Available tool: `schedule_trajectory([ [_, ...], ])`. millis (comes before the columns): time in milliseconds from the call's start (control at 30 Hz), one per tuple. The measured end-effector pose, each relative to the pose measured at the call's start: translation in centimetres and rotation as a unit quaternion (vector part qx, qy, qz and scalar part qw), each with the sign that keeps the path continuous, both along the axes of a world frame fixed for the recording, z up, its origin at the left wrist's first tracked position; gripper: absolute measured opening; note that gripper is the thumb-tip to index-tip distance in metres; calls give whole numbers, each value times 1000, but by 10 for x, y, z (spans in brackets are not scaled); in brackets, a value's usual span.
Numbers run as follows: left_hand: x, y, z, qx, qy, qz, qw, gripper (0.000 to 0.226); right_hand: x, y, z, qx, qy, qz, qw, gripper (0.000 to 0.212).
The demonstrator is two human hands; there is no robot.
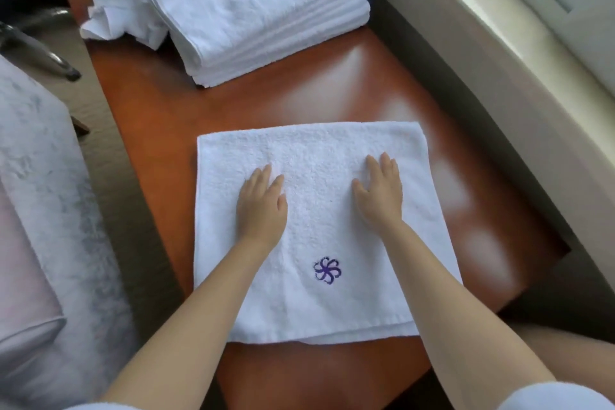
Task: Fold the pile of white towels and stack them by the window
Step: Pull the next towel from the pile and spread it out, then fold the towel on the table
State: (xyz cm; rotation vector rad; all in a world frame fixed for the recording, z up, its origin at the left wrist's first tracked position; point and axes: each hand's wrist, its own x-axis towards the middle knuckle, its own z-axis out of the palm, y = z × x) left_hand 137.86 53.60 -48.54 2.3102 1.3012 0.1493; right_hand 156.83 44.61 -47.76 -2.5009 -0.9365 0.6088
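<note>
A white towel point(319, 150) with a purple flower logo lies folded flat on the red-brown table point(253, 100), close to me. My left hand point(263, 203) rests palm down on its left half, fingers straight. My right hand point(379, 191) presses flat on its right half in the same way. Farther back stands a neat stack of folded white towels point(266, 20), the top one showing the same logo. Behind and left of that stack lies a crumpled pile of unfolded white towels point(113, 0).
A window sill and frame point(539, 10) run along the right side, beyond a gap next to the table. A bed with pale bedding point(36, 196) is on the left. A dark chair leg point(50, 60) shows at the upper left.
</note>
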Motion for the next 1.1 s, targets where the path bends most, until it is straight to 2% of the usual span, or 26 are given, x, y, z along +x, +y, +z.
schedule_trajectory([
  [133, -29, -32, 14, 4, 79, 16, 997, 45, -15, -46, 5, 3, 1, -24, 1000, 42],
  [200, -52, -54, 20, -6, 75, 81, 994, 45, -22, -77, 5, -10, -20, -56, 998, 39],
  [267, -77, -77, 24, -13, 63, 171, 983, 48, -29, -112, 9, -22, -45, -129, 990, 41],
  [367, -105, -105, 31, -22, 51, 275, 960, 55, -38, -157, 20, -56, -41, -224, 972, 55],
  [400, -111, -111, 34, -43, 35, 296, 954, 56, -39, -169, 23, -72, -42, -235, 968, 56],
  [467, -119, -119, 38, -109, -57, 339, 933, 58, -41, -183, 29, -84, -25, -247, 965, 48],
  [533, -123, -120, 44, -196, -179, 394, 880, 66, -43, -192, 34, -61, -1, -252, 966, 37],
  [600, -125, -120, 50, -226, -249, 411, 847, 53, -45, -197, 40, 2, 2, -266, 964, 31],
  [667, -125, -121, 55, -219, -276, 398, 847, 20, -46, -199, 49, 81, -5, -300, 950, 23],
  [700, -124, -123, 60, -213, -284, 393, 848, 13, -48, -199, 55, 114, -8, -314, 942, 20],
  [800, -127, -126, 66, -132, -197, 377, 895, 33, -52, -200, 64, 184, 24, -338, 923, 13],
  [867, -128, -133, 67, -101, -152, 359, 915, 33, -53, -202, 61, 187, 65, -349, 916, 9],
  [933, -134, -142, 63, -121, -137, 356, 917, 22, -54, -207, 51, 161, 117, -360, 911, 9],
  [1000, -142, -150, 54, -153, -123, 366, 910, 22, -56, -213, 43, 136, 159, -361, 909, 18],
  [1100, -153, -151, 45, -166, -107, 378, 905, 14, -56, -221, 38, 123, 189, -355, 907, 26],
])
